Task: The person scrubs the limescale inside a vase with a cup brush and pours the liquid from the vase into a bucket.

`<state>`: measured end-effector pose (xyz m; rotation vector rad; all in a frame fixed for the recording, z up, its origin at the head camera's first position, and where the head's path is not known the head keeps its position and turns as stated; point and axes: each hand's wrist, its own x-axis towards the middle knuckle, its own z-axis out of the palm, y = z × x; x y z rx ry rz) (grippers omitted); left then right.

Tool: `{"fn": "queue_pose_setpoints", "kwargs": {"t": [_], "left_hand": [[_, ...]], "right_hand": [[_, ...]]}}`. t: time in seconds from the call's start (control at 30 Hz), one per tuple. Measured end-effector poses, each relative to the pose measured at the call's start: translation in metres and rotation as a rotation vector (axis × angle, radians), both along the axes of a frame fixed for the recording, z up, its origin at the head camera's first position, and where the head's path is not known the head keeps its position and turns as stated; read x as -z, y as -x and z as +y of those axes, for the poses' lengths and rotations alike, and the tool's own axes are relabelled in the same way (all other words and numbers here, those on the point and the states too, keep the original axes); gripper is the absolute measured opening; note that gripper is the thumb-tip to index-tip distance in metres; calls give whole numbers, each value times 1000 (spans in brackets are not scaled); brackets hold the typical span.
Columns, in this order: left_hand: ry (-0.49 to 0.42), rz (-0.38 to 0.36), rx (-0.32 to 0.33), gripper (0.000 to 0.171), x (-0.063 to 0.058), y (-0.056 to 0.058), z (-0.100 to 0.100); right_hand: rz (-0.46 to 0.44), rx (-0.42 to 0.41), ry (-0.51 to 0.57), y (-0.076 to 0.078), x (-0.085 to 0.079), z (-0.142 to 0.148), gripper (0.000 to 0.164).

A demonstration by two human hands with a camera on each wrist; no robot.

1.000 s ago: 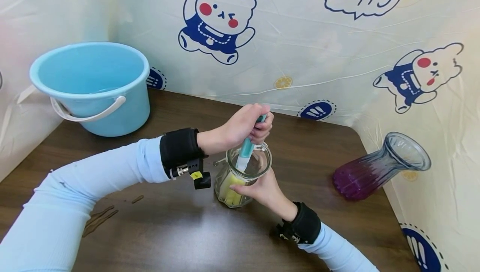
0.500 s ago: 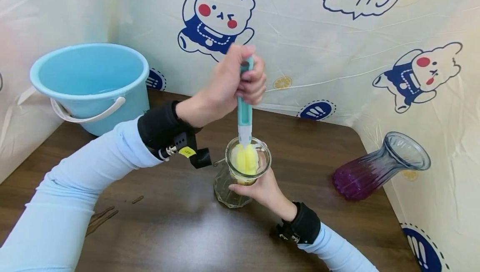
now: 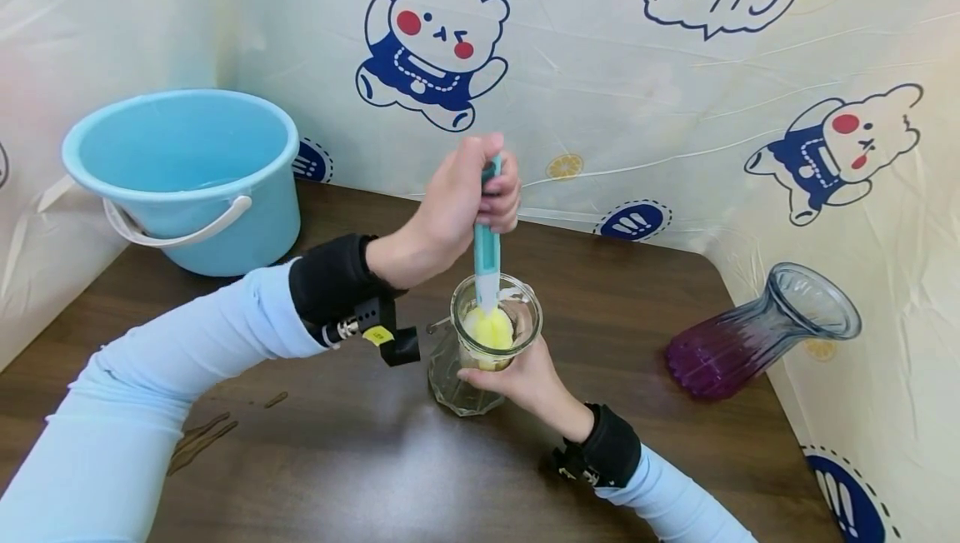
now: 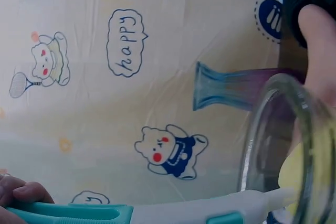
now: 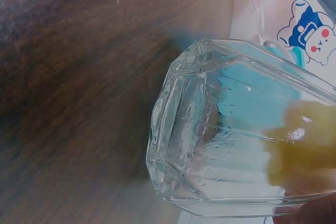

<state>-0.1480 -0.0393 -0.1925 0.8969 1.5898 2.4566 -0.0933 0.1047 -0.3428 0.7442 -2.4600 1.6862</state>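
Observation:
In the head view my left hand (image 3: 468, 210) grips the teal and white handle of a bottle brush (image 3: 487, 264), held nearly upright. Its yellow sponge head (image 3: 491, 331) sits inside the neck of a clear glass jar (image 3: 459, 385) with a faceted base. My right hand (image 3: 528, 381) holds the jar around its right side, the thumb across the front; the other fingers are hidden behind the glass. In the right wrist view wet drops show on the inside of the jar (image 5: 210, 145), and the yellow sponge shows blurred through its wall.
A light blue bucket (image 3: 277, 210) with a white handle stands at the back left. On the right a purple and blue glass vase (image 3: 738, 339) leans to the right, its mouth towards the curtain. Wet streaks (image 3: 198, 443) mark the brown table at the left. A printed curtain surrounds the table.
My left hand raised the brush from deep in the jar to its mouth, then lowered it slightly, so the sponge is now a little deeper. The right hand and jar stayed put.

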Motion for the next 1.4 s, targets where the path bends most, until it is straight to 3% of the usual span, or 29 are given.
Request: {"fn": "queue_pose_setpoints", "kwargs": {"t": [0.17,0.33,0.6,0.77,1.13,1.3,1.4], "left_hand": [[42,-68,-31,38,25,-4,7],[90,-115,-16,35,44,-9,11],[93,-110,33,35,50,-13,10],[21,-122,62,37,37,-10,6],[-103,57,64,39,-12,-10,-13],[-140,114,64,43,-23,-13,-19],[-159,149,81,44,-22,-16,-21]], "right_hand": [[26,28,-36,-1,-1,0,81],[61,27,-39,0,-1,0,80],[74,25,-40,1,-1,0,80],[48,37,-44,-1,-1,-2,80],[1,-7,-11,0,0,-1,82],[33,-24,1,8,15,2,85],[46,-30,14,7,13,2,83]]}}
